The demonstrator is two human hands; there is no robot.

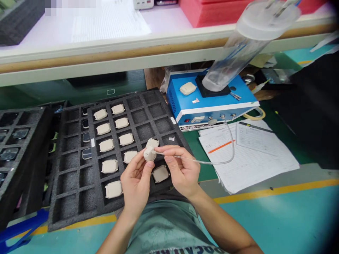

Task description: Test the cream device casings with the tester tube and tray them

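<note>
Between the thumb and fingers of my left hand (136,180) is a small beige watch case (148,153), tilted on edge over the foam tray. My right hand (182,169) pinches the end of a thin clear tube (212,163), whose tip meets the side of that case. The tube loops back to the front of a blue box (209,116). Below my hands, a black foam tray (96,190) holds several beige watch cases (109,166) in its pockets. One darker case (160,174) lies under my right hand, and another beige case (188,88) rests on the blue box.
A clear cylinder (233,60) stands on the blue box, beside a small pinkish piece (195,101). Printed sheets (249,158) with an orange pen (221,146) lie to the right. More foam trays (23,141) are at left. A shelf edge (132,53) crosses above, bearing red foam (212,12).
</note>
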